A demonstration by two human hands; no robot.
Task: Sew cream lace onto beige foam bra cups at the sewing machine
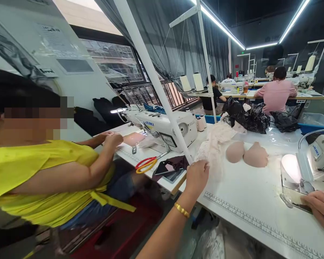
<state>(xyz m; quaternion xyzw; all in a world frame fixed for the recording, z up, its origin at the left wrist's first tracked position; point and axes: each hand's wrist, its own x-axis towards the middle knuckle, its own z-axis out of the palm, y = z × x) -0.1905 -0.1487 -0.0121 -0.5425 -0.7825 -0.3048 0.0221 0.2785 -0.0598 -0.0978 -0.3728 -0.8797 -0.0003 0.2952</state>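
Observation:
My left hand (197, 177), with a gold bracelet on its wrist, is closed on the near edge of a pale lace fabric (215, 142) at the table's left side. To the right of that lace, two beige bra cups (255, 154) lie side by side. At the right edge of the picture, my right hand (322, 208) rests with its fingers stretched out by the front plate of a sewing machine (322, 151). Part of this hand is cut off by the frame. The machine's lamp lights the needle area.
A printed ruler (248, 216) runs along the front of my white table (243, 187). Left of me, a person in a yellow top (56, 172) sits at another sewing machine (167, 126). Scissors (148, 163) and a phone (164, 167) lie there. Black plastic bags (248, 115) stand behind.

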